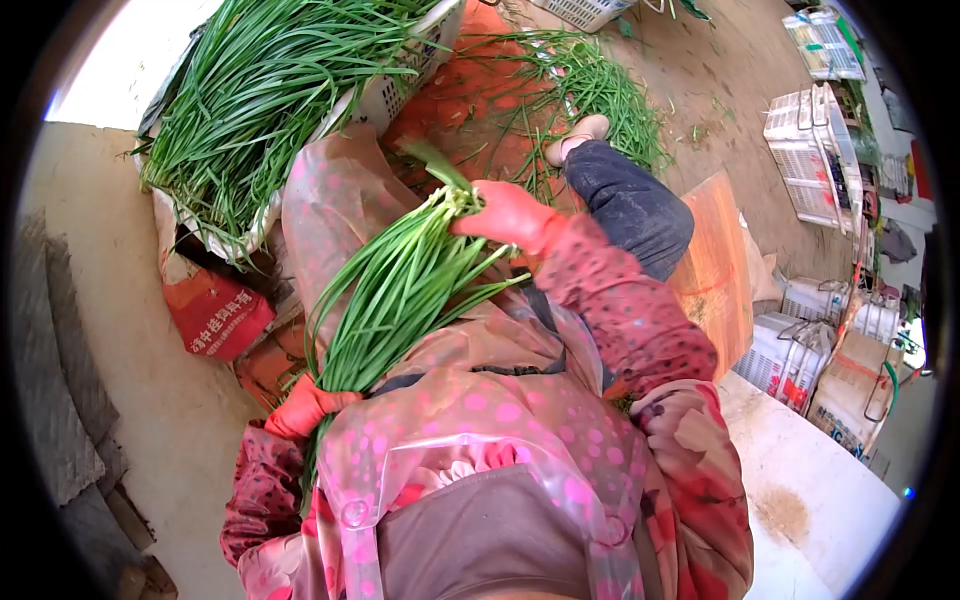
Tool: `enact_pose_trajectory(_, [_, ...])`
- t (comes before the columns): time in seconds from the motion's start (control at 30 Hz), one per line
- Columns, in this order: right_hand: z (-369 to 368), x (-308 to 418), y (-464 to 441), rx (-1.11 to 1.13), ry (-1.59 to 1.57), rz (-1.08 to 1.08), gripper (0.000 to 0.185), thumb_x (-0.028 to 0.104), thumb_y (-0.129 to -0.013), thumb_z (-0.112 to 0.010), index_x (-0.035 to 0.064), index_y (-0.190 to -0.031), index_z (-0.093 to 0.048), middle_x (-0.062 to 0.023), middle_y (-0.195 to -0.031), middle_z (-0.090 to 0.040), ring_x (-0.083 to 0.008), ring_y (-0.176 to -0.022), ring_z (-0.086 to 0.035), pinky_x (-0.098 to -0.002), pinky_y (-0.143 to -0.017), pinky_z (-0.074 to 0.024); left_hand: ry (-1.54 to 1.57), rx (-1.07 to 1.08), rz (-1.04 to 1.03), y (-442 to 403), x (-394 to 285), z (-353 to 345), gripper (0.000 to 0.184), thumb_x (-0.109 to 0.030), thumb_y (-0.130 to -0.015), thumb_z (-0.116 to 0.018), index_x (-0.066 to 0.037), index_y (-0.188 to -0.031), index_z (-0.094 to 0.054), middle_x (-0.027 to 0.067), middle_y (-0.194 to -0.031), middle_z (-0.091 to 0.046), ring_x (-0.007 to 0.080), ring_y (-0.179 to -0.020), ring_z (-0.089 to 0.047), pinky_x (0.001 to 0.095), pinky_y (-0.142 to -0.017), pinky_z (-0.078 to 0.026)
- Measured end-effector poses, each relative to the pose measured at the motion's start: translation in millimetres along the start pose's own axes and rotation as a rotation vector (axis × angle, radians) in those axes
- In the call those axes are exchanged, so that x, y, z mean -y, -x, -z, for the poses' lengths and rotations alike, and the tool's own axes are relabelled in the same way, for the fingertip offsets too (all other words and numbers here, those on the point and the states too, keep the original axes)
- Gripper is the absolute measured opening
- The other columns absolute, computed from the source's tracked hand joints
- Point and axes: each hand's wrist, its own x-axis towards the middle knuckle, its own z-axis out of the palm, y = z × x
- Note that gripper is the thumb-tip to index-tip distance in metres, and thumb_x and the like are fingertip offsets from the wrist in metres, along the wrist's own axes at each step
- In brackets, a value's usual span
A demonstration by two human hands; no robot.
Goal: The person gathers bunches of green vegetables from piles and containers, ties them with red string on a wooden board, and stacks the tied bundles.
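A bunch of Chinese chives (390, 285) lies slantwise across my lap, its pale stem ends up toward the right. My left hand (308, 405), in an orange-red rubber glove, is closed around the lower, leafy part. At the pale ends, my right hand (505, 215), gloved alike, has its fingers pinched on the stems. A blurred green leaf (440, 163) sticks out just beyond those fingers. Under the bunch is my clear apron with pink dots (480, 410).
A white plastic basket (395, 95) heaped with chives (270, 90) stands at upper left. Loose chives (610, 95) lie on the floor by my shoe (578, 138). A red printed sack (225, 315) is at left, a wooden board (712, 275) at right. White crates (810, 160) stand farther right.
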Motion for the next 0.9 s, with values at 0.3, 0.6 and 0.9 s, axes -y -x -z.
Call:
enact_pose_trajectory(0.3, [-7, -7, -38, -0.399, 0.447, -0.237, 0.040, 0.039, -0.081, -0.059, 0.0023, -0.097, -0.058, -0.0233, -0.089, -0.066, -0.0413, -0.089, -0.063, -0.0475, -0.077, -0.0496, -0.088, -0.143, -0.081, -15, -28, -10, 0.030, -0.017, -0.075, -0.076, -0.005, -0.098, -0.063, 0.0019, -0.071, -0.062, 0.0097, -0.054, -0.055, 0.0232, -0.050, -0.043])
enact_pose_trajectory(0.6, [57, -20, -22, -0.038, -0.206, -0.191, 0.049, 0.043, -0.075, -0.071, 0.0024, -0.102, -0.068, -0.0130, -0.091, -0.068, -0.0224, -0.076, -0.066, -0.0334, -0.072, -0.0522, 0.056, -0.061, -0.095, -23, -32, -12, 0.035, -0.008, -0.074, -0.075, -0.005, -0.106, -0.060, 0.0031, -0.077, -0.064, 0.0110, -0.055, -0.058, 0.0231, -0.049, -0.046])
enact_pose_trajectory(0.9, [-5, 28, -45, -0.476, 0.403, -0.113, 0.028, 0.032, -0.081, -0.060, 0.0073, -0.093, -0.065, -0.0200, -0.092, -0.066, -0.0397, -0.088, -0.062, -0.0479, -0.075, -0.0495, -0.136, -0.194, -0.115, 26, -86, -20, 0.032, -0.008, -0.075, -0.073, -0.003, -0.104, -0.061, 0.0037, -0.080, -0.065, 0.0113, -0.057, -0.058, 0.0243, -0.052, -0.046])
